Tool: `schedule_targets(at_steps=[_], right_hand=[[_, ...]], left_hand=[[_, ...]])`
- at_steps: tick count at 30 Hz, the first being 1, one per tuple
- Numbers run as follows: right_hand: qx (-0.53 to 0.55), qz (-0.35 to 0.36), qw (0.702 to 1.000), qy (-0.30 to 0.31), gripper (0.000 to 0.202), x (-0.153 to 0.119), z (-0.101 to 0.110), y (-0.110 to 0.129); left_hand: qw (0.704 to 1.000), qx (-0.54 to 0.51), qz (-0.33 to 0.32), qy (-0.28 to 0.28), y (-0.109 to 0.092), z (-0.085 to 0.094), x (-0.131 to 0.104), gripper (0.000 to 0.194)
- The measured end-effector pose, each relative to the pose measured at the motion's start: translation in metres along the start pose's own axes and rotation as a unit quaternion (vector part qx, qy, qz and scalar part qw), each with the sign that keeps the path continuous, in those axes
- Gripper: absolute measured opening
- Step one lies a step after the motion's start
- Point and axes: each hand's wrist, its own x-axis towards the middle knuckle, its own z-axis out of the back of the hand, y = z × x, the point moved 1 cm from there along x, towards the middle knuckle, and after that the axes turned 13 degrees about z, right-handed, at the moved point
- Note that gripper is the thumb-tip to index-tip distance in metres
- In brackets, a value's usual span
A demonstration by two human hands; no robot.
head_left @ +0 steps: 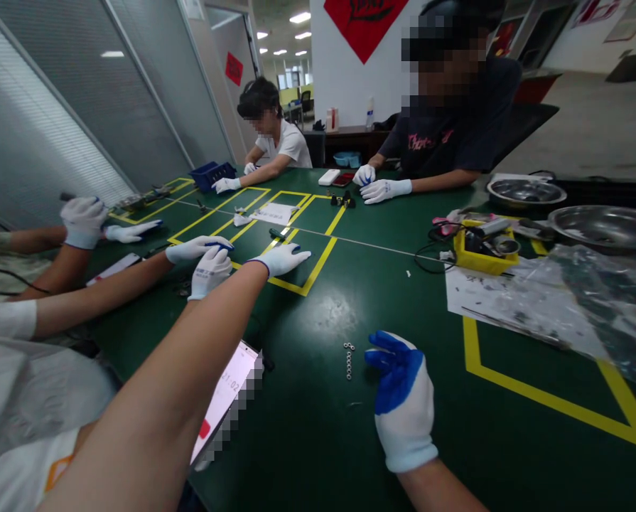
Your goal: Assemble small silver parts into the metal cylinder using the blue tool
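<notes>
My left hand (286, 260), in a white glove with blue palm coating, reaches forward over the yellow-taped area. Its fingers are stretched out and I see nothing in them. Just beyond it lies a small dark green object (278, 234) whose kind I cannot make out. My right hand (404, 402), gloved the same way, rests on its side with the palm turned left, fingers loosely bent and apart. Left of it, several small metal nuts (348, 364) sit in a short line with a bend at the top. A thin, pale sliver (354, 404) lies below them.
A phone (227, 395) lies under my left forearm. Beside that arm, a co-worker's gloved hands (209, 270) are close. On the right stand a yellow bin (485, 256) of tools, metal bowls (605, 226) and plastic wrap (595, 299). Other people sit across the green table.
</notes>
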Motion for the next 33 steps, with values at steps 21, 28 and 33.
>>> schedule_targets(at_steps=[21, 28, 33], right_hand=[[0.002, -0.040, 0.999, -0.028, 0.040, 0.001, -0.011, 0.016], [-0.018, -0.030, 0.998, -0.045, 0.039, -0.002, -0.013, 0.020], [-0.041, -0.017, 0.999, -0.028, 0.040, -0.004, -0.008, 0.016]], left_hand=[[0.977, -0.069, 0.170, -0.110, -0.075, -0.074, -0.060, 0.084], [0.976, -0.094, 0.137, -0.137, -0.072, -0.076, -0.058, 0.085], [0.971, -0.097, 0.063, -0.210, -0.075, -0.069, -0.059, 0.087]])
